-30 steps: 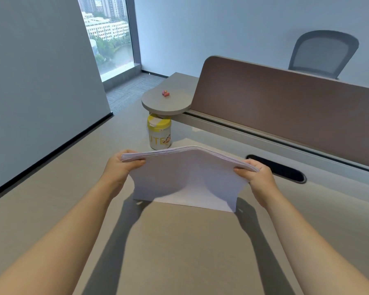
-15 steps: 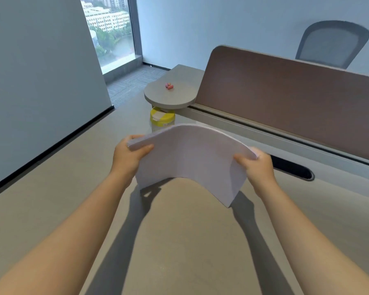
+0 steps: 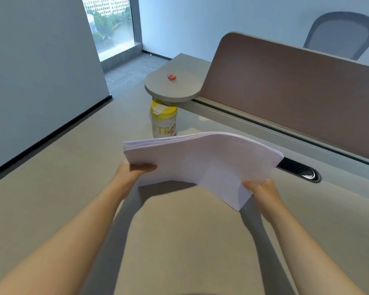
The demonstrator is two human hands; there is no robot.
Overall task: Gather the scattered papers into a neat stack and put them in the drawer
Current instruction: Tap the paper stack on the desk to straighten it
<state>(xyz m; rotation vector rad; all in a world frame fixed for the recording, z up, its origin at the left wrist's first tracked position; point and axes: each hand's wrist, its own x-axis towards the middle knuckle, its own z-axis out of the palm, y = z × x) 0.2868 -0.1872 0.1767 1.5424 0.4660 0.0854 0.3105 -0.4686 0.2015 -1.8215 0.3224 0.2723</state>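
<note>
A thick stack of white papers hangs in the air above the beige desk, bowed upward in the middle. My left hand grips its near left edge, thumb on top. My right hand grips its near right corner, lower than the left. The sheets are lined up together, with the far edge fanned a little. No drawer is in view.
A yellow-lidded canister stands behind the papers. Above it juts a round grey shelf with small pink and orange bits. A brown divider panel runs along the back right, with a black cable slot before it. An office chair stands beyond.
The stack has lifted off the desk, where its lower edge rested, and now tilts flatter. Both hands slid toward its near edge, the right one dropping lower.
</note>
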